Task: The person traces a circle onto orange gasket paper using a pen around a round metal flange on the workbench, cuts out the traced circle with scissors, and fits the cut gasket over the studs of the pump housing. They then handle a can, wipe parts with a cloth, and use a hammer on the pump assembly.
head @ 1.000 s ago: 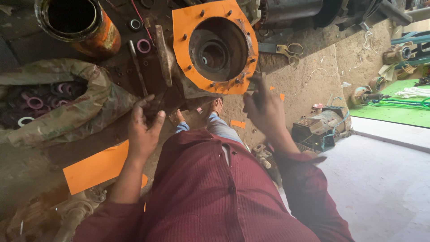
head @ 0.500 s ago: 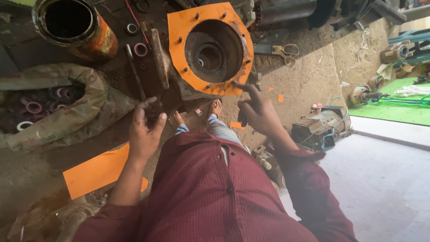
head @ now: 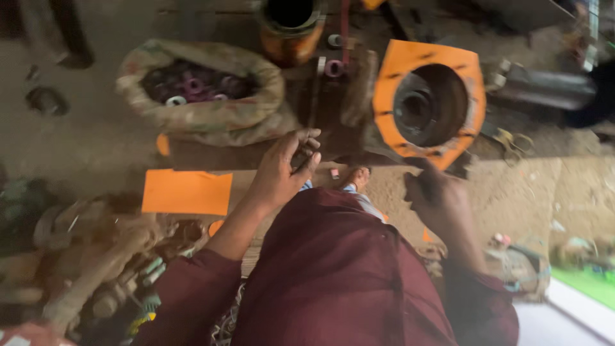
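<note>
From the head camera we look straight down past our dark red shirt to a dusty floor. Our left hand (head: 282,170) is out in front, fingers curled in on something small and dark; the picture is too blurred for us to say what it is, or how firmly the grip closes on it. Our right hand (head: 439,198) sits just below the orange flange (head: 410,61), fingers bent, touching or almost touching its lower edge; whether that grip has hold of anything we cannot tell. The flange rings a round metal housing (head: 426,106) whose open bore faces up at us, so its axis points toward the camera, and it lies on the floor ahead of our right hand. Left of it a dark flat bar (head: 317,96) lies with its long axis running away from us. Further left, an open sack (head: 205,118) holds purple and white rings. An orange-stained can (head: 291,35) stands at the far edge of view. A flat orange sheet (head: 187,191) lies on the floor beside our left forearm.
</note>
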